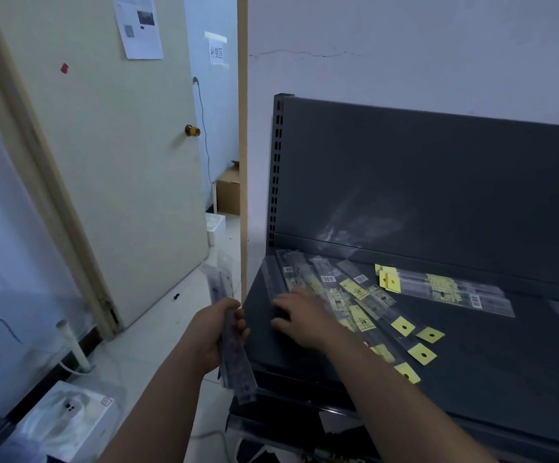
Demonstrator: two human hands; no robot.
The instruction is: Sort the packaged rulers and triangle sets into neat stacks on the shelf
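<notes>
In the head view, the left hand [214, 332] grasps a bundle of packaged rulers [238, 372] beside the left edge of the shelf [505, 362]. The right hand [300, 317], fingers loosely spread, rests on fanned packs [365, 305] lying on the shelf. A separate stack [448, 290] lies near the back panel [438, 182].

Beside the shelf [478, 362] my left hand [216, 329] grips a ruler bundle [240, 374]; my right hand [301, 317] touches packets [355, 289] on it.
</notes>
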